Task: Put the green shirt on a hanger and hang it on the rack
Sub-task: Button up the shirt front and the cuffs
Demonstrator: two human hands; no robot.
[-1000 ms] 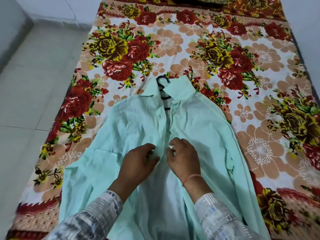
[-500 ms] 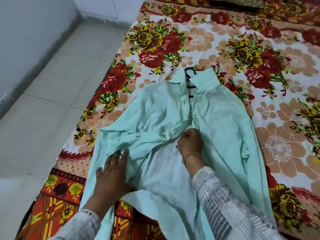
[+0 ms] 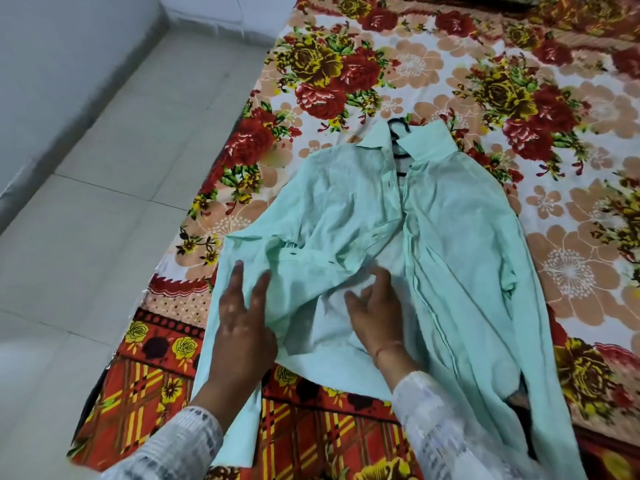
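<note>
The pale green shirt point(image 3: 460, 244) lies front-up on the bed with its collar at the far end. Its front is unbuttoned, and the left panel is bunched up across the chest. A black hanger point(image 3: 398, 133) is inside the shirt; only its hook and neck show at the collar. My left hand point(image 3: 239, 327) rests flat on the left panel near the sleeve, fingers apart. My right hand point(image 3: 375, 313) lies with spread fingers on the exposed inner back of the shirt. No rack is in view.
A floral bedsheet point(image 3: 398, 64) in red, yellow and peach covers the bed, with a checked border point(image 3: 145, 386) hanging at the near edge. A grey tiled floor point(image 3: 104, 202) runs along the left side, up to a wall point(image 3: 52, 64).
My left hand went from the shirt's middle to its left side, and the left panel is now bunched. My right hand has opened and slid nearer. The view swung left.
</note>
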